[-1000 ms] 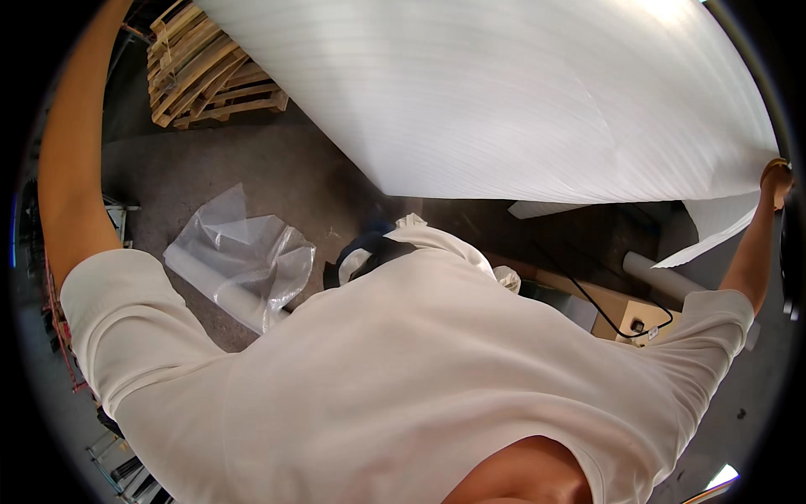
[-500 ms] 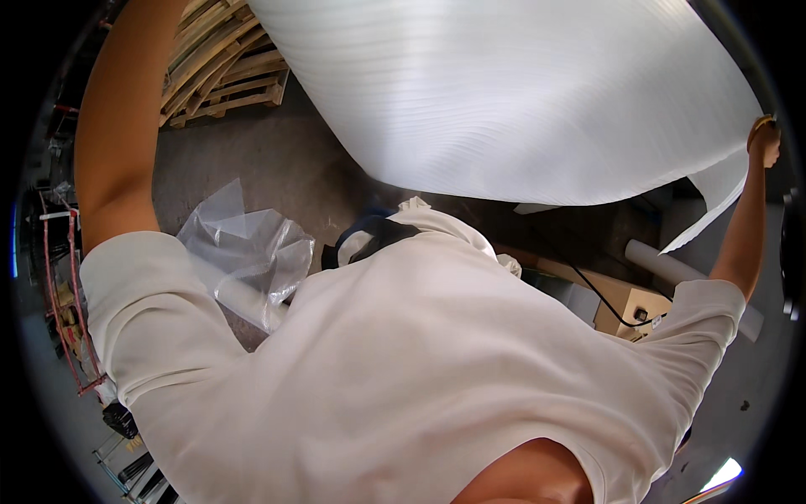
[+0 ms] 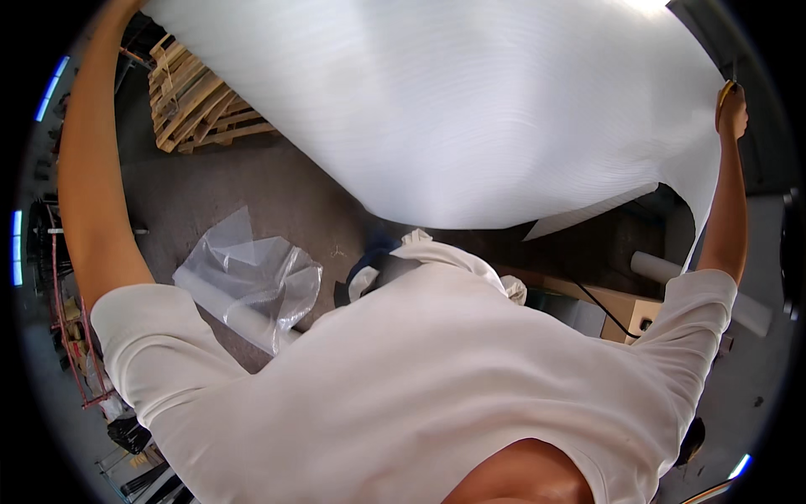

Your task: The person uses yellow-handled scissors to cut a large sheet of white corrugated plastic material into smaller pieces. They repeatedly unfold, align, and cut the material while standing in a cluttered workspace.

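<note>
Right hand (image 3: 732, 109) clamped on far right edge of white sheet (image 3: 453, 109), arm raised high; something yellow at the fingers, kind unclear. Left arm up along the opposite edge, hand out of frame, so grip there cannot be told. Sheet spread overhead between both arms, sagging in the middle, lower edge curling: likely light, soft, floppy, probably easy to crease or tear. Best held at edges or corners, wide apart. Below the grip: crumpled clear plastic (image 3: 252, 290), pallets (image 3: 197, 105), white roll (image 3: 672, 273) on floor.
</note>
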Demonstrator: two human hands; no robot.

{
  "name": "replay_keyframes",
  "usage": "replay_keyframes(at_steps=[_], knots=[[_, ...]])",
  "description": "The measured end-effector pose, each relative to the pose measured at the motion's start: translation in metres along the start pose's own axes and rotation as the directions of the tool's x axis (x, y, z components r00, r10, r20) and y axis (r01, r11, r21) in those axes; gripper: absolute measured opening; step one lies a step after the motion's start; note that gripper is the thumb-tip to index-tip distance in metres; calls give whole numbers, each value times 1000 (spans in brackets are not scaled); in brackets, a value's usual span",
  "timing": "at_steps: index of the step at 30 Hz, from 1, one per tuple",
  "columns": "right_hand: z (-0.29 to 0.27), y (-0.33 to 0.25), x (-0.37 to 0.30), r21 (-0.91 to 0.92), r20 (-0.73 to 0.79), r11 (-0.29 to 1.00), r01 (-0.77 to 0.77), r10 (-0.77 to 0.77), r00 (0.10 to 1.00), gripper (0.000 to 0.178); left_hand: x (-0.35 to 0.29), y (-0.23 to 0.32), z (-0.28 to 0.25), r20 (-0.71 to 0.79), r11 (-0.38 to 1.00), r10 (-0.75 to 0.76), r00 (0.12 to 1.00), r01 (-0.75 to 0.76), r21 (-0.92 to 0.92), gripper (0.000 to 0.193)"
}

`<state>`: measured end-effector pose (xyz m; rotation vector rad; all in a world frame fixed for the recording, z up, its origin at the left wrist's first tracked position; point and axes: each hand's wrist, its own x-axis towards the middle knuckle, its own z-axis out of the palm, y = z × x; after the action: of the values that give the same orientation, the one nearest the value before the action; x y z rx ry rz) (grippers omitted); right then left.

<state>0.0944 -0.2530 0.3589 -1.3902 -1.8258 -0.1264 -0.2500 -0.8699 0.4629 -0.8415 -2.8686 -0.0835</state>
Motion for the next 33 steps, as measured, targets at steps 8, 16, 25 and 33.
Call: replay_keyframes(at_steps=[8, 16, 25, 33], knots=[[9, -20, -23, -27, 98, 998, 52, -49, 994, 31, 32, -78, 12, -165, 945, 231, 959, -261, -197, 75], [4, -2, -34, -15, 133, 1000, -9, 11, 991, 32, 2, -29, -3, -382, 854, 393, 836, -486, -186, 47], [-5, -4, -66, 10, 171, 996, 83, -84, 982, 31, -68, -27, -14, -724, 984, 86, 684, -171, -45, 45], [18, -23, -82, 100, 264, 994, 33, -58, 963, 29, -51, -16, 4, -320, 989, -65, 945, 17, -149, 57]])
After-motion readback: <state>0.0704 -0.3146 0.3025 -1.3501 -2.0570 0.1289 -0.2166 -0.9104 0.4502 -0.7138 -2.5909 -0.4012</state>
